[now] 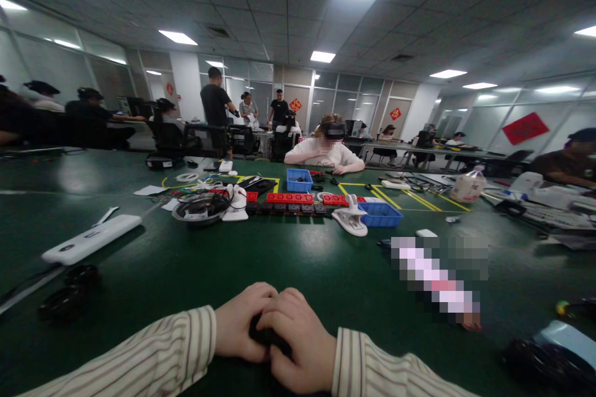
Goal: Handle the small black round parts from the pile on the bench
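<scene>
Toward the near edge of the green surface (186, 273), about midway btwn its L & R sides, both hands were closed round a small blk object (270, 336). R hand (298, 341) had its fingers curled over the top, thumb lower down; L hand (243, 321) wrapped the other side, fingertips mostly hidden behind R, so couldn't tell how hard they pressed. Finger spread looked narrow on both. Too dark & covered to ID the object, or to tell if it rested on the surface or was held just above.

Step in hand, as far as could be judged: a two-handed hold, nothing else touched. Next move prob. called for one hand to loosen & uncover the object while the other held on; hard to say more.

Elsewhere: blk item (69, 291) & long white device (93, 239) twd the L edge, well apart from the hands; metal bowl (186, 221), white clip (352, 223) & blue bin (384, 221) across the middle; jug (468, 186) twd the far R corner. Co-worker (328, 158) sat leaning in at the far edge, well beyond both hands.
</scene>
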Action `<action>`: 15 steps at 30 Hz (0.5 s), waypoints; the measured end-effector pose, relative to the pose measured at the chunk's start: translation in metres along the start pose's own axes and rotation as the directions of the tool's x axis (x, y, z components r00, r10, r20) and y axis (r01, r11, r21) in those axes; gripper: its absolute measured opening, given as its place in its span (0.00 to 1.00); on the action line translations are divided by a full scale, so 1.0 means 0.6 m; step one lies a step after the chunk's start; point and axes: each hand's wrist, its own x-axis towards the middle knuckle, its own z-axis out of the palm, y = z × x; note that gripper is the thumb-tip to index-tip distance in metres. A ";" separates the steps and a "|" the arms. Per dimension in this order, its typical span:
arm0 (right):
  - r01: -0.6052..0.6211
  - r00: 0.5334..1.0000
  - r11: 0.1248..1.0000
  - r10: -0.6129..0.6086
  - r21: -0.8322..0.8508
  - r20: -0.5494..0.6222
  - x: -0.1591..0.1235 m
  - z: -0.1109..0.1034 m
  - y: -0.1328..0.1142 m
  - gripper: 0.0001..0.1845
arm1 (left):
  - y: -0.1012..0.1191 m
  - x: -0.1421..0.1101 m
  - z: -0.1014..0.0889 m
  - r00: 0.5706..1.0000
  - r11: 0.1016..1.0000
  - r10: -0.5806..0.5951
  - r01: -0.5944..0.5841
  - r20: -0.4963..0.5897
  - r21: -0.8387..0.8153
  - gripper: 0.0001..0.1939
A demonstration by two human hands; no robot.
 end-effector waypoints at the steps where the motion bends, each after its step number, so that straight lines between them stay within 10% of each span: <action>1: 0.005 1.000 1.000 -0.005 0.003 -0.004 0.001 -0.001 -0.001 0.17 | -0.002 0.000 0.001 1.000 1.000 0.002 -0.002 -0.013 0.007 0.27; 9: -0.287 0.956 0.953 0.278 -0.101 -0.096 -0.003 0.010 0.005 0.25 | 0.018 -0.005 0.001 0.993 0.991 -0.060 0.072 -0.104 0.116 0.33; 15: -0.308 0.951 0.943 0.305 -0.124 -0.042 -0.006 0.012 0.004 0.12 | 0.020 -0.003 0.002 0.993 0.991 -0.095 0.101 -0.071 0.089 0.19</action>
